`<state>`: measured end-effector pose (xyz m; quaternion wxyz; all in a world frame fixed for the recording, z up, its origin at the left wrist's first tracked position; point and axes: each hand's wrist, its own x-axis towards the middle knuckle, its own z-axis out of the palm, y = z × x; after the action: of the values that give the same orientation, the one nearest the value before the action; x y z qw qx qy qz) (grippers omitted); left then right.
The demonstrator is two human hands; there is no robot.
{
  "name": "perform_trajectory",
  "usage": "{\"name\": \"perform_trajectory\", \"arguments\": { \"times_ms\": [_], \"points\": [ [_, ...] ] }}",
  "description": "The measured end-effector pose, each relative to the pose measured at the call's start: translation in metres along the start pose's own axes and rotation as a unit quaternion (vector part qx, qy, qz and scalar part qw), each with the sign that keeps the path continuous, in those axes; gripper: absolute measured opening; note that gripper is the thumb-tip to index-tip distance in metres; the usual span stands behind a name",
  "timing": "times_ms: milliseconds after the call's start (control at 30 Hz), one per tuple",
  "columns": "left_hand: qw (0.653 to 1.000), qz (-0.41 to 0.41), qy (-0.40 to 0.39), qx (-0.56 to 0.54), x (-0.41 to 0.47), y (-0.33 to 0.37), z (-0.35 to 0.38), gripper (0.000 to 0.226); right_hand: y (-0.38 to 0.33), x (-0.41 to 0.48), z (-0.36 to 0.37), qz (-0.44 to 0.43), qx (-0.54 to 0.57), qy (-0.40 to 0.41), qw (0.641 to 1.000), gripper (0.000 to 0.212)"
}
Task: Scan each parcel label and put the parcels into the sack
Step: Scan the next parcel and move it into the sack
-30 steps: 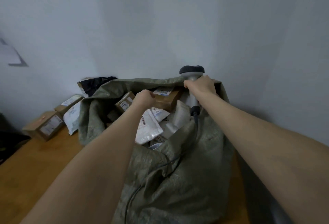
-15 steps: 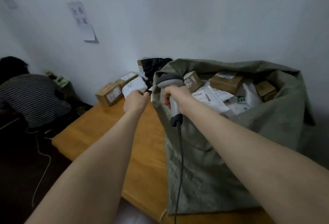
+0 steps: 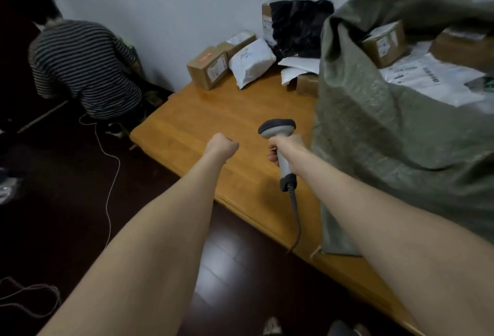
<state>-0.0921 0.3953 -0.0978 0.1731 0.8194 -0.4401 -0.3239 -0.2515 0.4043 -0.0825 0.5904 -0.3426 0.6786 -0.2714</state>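
- Two hands are out in front of me, over the near corner of the wooden surface (image 3: 213,111).
- My right hand (image 3: 287,148) is wrapped round the handle of the grey scanner (image 3: 278,128). The scanner head is up and faces away from me, toward the stuff by the wall. Its cable (image 3: 295,215) drops from the bottom of the handle down to the surface's near edge.
- My left hand (image 3: 223,146) is curled into a fist just left of the scanner and isn't touching it. I can't see anything in it.
- The sack (image 3: 387,135) is a big olive-green woven one. It stands on the right part of the surface with its mouth open.
- Near the top of the sack I can make out a labelled brown box (image 3: 385,43) and a second brown box (image 3: 462,49) further right. White mailers (image 3: 433,79) lie flat in front of them.
- Parcels outside the sack sit at the far end by the wall:
  - a brown carton (image 3: 208,68) has a reddish glow on its top
  - a long brown parcel (image 3: 239,40) is right behind it
  - a puffy white mailer (image 3: 252,61) is beside those two
  - flat white envelopes (image 3: 299,68) lie further right
  - a small brown box (image 3: 307,85) is tucked against the sack's side
- A black bag (image 3: 299,28) is bunched up against a taller carton (image 3: 266,20) behind all that.
- Off to the left, a person in a striped shirt (image 3: 85,68) crouches on the dark floor (image 3: 53,215) with their back to me. A thin white cord (image 3: 109,175) trails across the floor nearby.
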Motion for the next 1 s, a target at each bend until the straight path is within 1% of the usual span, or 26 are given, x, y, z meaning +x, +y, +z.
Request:
{"name": "perform_trajectory", "arguments": {
  "times_ms": [100,200,400,533,633,733,867,900,1000],
  "points": [
    [1.0,-0.005,-0.019,0.009,0.013,-0.023,-0.002,0.029,0.008,0.008,0.02,0.017,0.008,0.01,1.0,0.014],
    [0.999,-0.013,-0.033,0.02,0.027,-0.039,-0.005,0.026,0.009,0.017,0.038,0.023,0.009,0.019,1.0,0.01],
    [0.999,-0.01,-0.044,0.026,0.071,-0.047,-0.015,0.025,-0.005,0.045,0.072,0.027,0.01,0.028,0.999,0.014],
    [0.998,0.003,-0.046,0.04,0.117,-0.035,-0.027,0.03,-0.032,0.081,0.096,0.032,0.02,0.033,0.999,0.012],
    [0.997,0.013,-0.049,0.062,0.151,-0.019,-0.042,0.015,-0.061,0.11,0.112,0.039,0.04,0.033,0.998,0.012],
    [0.995,0.018,-0.055,0.076,0.186,-0.001,-0.057,0.009,-0.09,0.136,0.124,0.047,0.05,0.039,0.997,0.011],
    [0.993,0.032,-0.061,0.091,0.227,0.024,-0.075,0.025,-0.125,0.163,0.136,0.062,0.055,0.046,0.995,0.011],
    [0.993,0.036,-0.065,0.095,0.236,0.029,-0.076,0.024,-0.13,0.168,0.138,0.066,0.057,0.049,0.995,0.011],
    [0.99,0.049,-0.08,0.102,0.257,0.045,-0.081,0.008,-0.143,0.183,0.141,0.071,0.077,0.059,0.993,0.009]
  ]
}}
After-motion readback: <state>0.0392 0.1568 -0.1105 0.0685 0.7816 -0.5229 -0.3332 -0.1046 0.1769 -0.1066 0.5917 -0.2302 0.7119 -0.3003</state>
